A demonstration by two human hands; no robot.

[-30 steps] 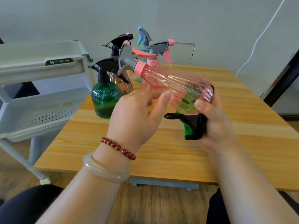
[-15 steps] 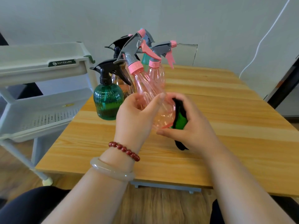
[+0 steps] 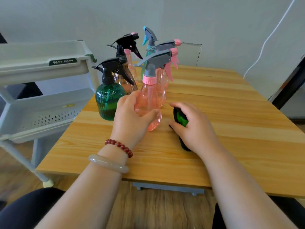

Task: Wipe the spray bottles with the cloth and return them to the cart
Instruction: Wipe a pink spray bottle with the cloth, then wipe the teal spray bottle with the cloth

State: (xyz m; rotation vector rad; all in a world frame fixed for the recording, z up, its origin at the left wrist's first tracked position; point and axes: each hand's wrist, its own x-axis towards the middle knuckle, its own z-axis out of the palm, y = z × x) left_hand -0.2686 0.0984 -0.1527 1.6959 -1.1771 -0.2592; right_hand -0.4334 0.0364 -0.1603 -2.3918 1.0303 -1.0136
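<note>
A clear pink spray bottle (image 3: 149,98) with a grey trigger head stands upright at the table's middle, and my left hand (image 3: 132,118) grips its body. My right hand (image 3: 196,128) holds a bunched black and green cloth (image 3: 180,119) just right of that bottle, low over the tabletop and apart from the bottle. Behind stand a dark green bottle (image 3: 109,100) with a black head, an amber bottle (image 3: 123,78), another pink bottle (image 3: 162,80) and a teal one (image 3: 149,42). The grey cart (image 3: 41,103) is at the left.
The wooden table (image 3: 231,146) stretches to the right and toward me. The cart's perforated middle shelf (image 3: 46,118) sits beside the table's left edge, with a top tray (image 3: 38,63) above it. A white cable (image 3: 264,42) hangs on the wall at the right.
The pink bottle went from lying tilted between both hands to upright at the table. My right hand with the cloth came off the bottle and dropped to the right.
</note>
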